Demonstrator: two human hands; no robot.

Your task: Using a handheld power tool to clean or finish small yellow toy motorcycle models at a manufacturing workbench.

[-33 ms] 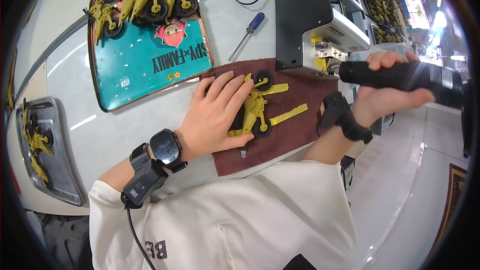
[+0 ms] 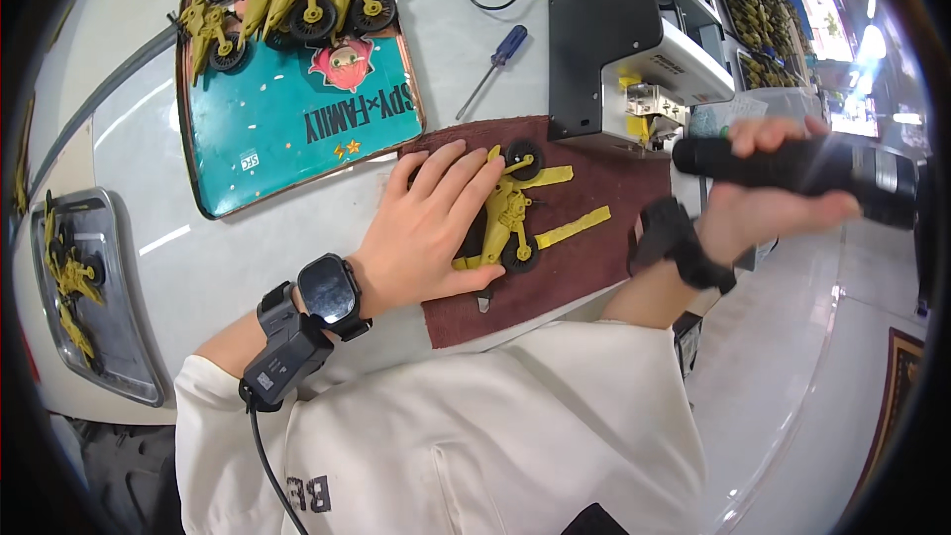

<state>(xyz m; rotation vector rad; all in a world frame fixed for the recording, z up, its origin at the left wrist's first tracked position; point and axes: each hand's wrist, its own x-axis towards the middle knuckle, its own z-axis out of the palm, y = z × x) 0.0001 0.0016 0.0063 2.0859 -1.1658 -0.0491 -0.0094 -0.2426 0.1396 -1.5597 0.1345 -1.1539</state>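
My left hand (image 2: 426, 223) lies over a yellow toy motorcycle (image 2: 507, 213) with black wheels, gripping it against a brown cloth (image 2: 584, 267). The fingers and palm hide part of the toy. Two flat yellow strips (image 2: 575, 227) stick out to its right. In my right hand (image 2: 758, 213) is a thick black electric screwdriver (image 2: 723, 157), held level and pointing left, its fingers wrapped round the barrel. The screwdriver's front end is close to the front of a black and silver screw feeder (image 2: 604, 50), and I cannot tell whether they touch.
A teal tray (image 2: 267, 159) at the back left bears several yellow toy motorcycles (image 2: 297, 0). Near the feeder lies a blue-handled screwdriver (image 2: 507, 45). A metal tray (image 2: 129, 327) at far left holds more yellow parts (image 2: 74, 282). A black cable (image 2: 475, 0) curves behind.
My right hand and the electric screwdriver have shifted slightly downward, away from the feeder's front. My left hand stays on the toy motorcycle.
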